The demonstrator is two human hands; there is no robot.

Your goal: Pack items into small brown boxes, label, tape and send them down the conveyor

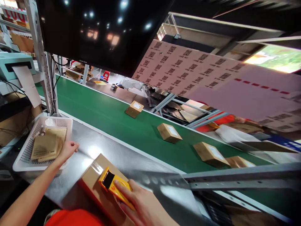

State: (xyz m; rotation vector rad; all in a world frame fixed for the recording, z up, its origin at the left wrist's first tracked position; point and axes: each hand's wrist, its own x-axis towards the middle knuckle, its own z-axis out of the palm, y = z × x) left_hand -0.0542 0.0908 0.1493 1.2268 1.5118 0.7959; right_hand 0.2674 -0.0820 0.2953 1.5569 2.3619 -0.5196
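Printer: a pale printer (14, 64) stands at far left with a paper strip hanging from its slot.
Basket: a white perforated basket (24, 153) sits on the steel table (131, 161), left of the box, and holds a few brown envelopes (45, 145) lying flat in a loose stack.
Left hand: the left hand (68, 150) reaches to the basket's right rim, fingers loosely curled and part open, fingertips at the edge of the envelopes; whether it has hold of one I cannot tell.
Box: a cardboard box (98, 185) lies on the table near the person, between the two hands, with a clear tape strip across its top; it is well apart from the left hand and directly under the right.
Dispenser: a yellow tape dispenser (114, 186) rests on the box top, its front end at the tape strip.
Right hand: the right hand (141, 205) is closed around the rear of the dispenser, fingers wrapped over it, pressing it on the box.
Belt: a green belt (122, 121) runs behind the table carrying four labelled parcels (169, 132) spaced in a row toward the right.
Overhead: a dark monitor (103, 31) hangs above the belt; a pink code sheet (211, 81) hangs to its right.
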